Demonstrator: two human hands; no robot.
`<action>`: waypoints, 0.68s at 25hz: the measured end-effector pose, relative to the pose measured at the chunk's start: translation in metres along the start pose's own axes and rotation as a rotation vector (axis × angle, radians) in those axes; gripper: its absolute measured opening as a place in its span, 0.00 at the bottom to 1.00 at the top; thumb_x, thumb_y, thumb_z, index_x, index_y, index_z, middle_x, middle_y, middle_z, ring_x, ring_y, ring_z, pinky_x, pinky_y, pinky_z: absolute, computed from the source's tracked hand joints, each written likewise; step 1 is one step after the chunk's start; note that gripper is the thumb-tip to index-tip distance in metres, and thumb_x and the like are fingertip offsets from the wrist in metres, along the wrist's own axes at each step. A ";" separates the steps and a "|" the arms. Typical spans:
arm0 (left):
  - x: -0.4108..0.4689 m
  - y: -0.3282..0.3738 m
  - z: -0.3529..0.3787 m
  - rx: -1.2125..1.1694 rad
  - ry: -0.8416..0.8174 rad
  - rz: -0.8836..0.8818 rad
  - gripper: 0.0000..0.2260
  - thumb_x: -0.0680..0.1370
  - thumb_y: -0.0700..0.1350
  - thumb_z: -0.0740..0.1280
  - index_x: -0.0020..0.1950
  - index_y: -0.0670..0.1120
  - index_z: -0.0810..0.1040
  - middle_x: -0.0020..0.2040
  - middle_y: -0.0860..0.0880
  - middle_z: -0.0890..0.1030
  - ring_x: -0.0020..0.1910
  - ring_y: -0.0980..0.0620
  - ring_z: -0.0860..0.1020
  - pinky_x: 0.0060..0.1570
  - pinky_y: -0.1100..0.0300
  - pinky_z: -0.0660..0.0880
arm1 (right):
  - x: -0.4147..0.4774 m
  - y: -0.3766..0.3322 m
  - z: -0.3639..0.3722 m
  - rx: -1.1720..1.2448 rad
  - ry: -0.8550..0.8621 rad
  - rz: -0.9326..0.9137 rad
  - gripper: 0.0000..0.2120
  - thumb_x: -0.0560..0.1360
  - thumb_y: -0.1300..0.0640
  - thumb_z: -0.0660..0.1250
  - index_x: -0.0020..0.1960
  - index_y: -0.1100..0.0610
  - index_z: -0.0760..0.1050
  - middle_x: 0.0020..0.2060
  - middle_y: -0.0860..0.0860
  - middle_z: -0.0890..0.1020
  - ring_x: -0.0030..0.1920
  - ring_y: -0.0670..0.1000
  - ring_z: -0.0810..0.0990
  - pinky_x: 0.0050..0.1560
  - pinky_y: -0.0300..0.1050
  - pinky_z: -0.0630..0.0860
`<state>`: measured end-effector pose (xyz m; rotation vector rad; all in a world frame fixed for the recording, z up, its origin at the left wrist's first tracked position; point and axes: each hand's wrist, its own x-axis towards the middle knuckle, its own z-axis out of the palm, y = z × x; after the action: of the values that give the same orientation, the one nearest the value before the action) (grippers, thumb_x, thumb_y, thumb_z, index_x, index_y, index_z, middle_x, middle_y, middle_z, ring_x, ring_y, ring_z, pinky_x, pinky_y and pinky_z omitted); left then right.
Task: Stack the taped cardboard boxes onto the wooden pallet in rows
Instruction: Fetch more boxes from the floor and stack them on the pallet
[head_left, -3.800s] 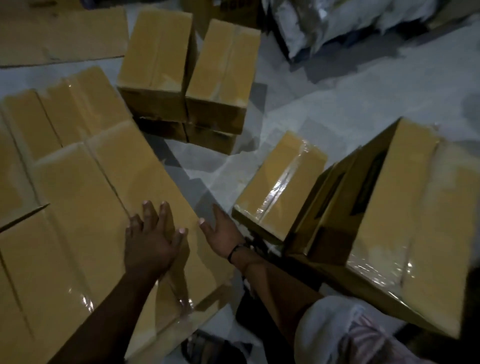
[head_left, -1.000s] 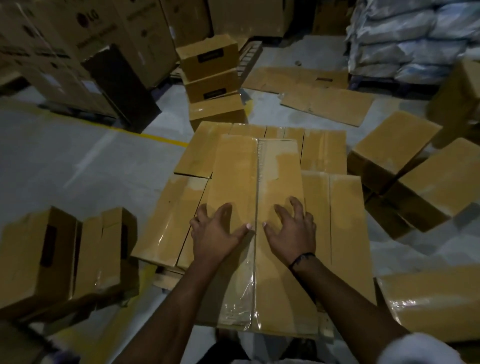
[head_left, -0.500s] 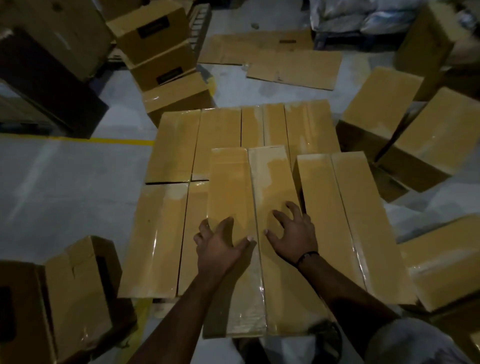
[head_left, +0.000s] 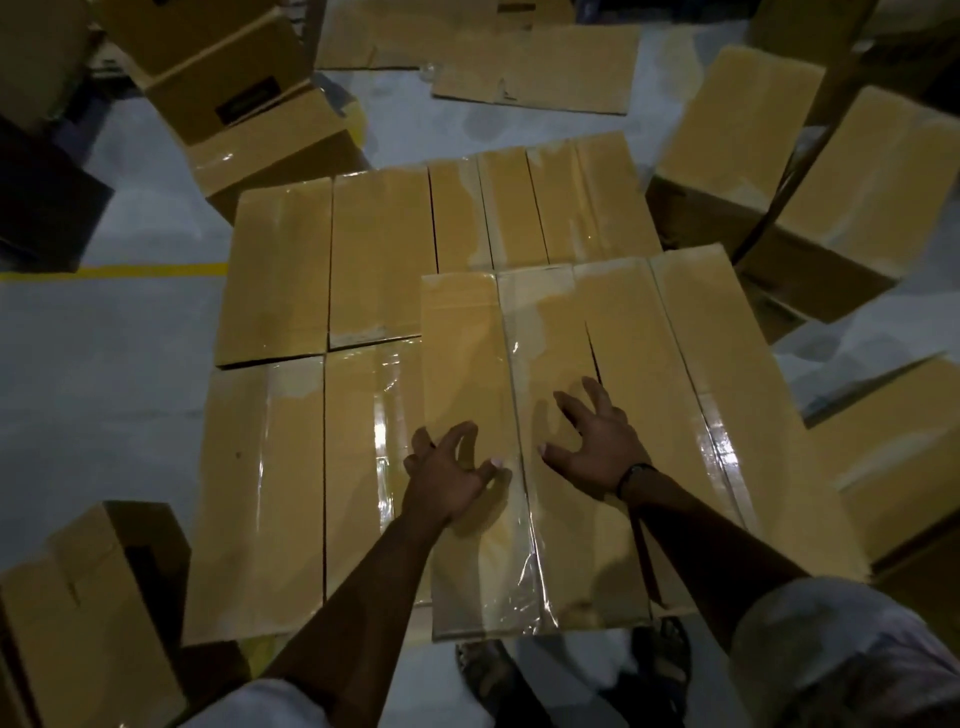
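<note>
Fingers of both hands are spread wide and slightly bent, tips pressing on cardboard, gripping nothing. The left hand and right hand sit either side of the tape seam on top of a taped box. That box lies in the near row, tight against its right-hand neighbour. More rows of boxes lie behind and to the left. Loose boxes are scattered on the grey floor.

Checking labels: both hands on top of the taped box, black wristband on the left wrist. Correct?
No: the wristband is on the right wrist, as the head view shows. The left hand and right hand are both on top of the taped box.
</note>
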<state>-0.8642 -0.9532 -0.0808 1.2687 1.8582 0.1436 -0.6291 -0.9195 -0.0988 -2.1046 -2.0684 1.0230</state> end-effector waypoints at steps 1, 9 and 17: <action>0.007 -0.004 0.004 0.007 -0.026 -0.006 0.30 0.76 0.62 0.73 0.76 0.64 0.67 0.82 0.40 0.50 0.79 0.33 0.55 0.74 0.44 0.61 | 0.006 0.002 0.000 0.021 -0.032 0.012 0.42 0.70 0.32 0.70 0.79 0.41 0.58 0.82 0.47 0.47 0.75 0.61 0.61 0.70 0.56 0.70; 0.021 -0.030 0.023 0.280 -0.256 0.015 0.37 0.76 0.65 0.70 0.81 0.61 0.60 0.81 0.37 0.40 0.76 0.25 0.59 0.75 0.43 0.65 | 0.001 0.007 0.018 -0.338 -0.210 0.012 0.36 0.74 0.35 0.66 0.78 0.47 0.62 0.82 0.56 0.47 0.79 0.65 0.45 0.74 0.63 0.60; -0.044 -0.054 0.051 0.396 -0.291 0.069 0.41 0.77 0.57 0.73 0.83 0.56 0.53 0.80 0.33 0.34 0.74 0.24 0.60 0.70 0.42 0.67 | -0.083 0.044 0.055 -0.392 -0.231 0.053 0.45 0.75 0.33 0.64 0.82 0.48 0.46 0.80 0.58 0.36 0.79 0.68 0.37 0.76 0.69 0.51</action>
<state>-0.8613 -1.0321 -0.1153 1.5288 1.6374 -0.3719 -0.6070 -1.0229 -0.1260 -2.3196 -2.5157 0.9732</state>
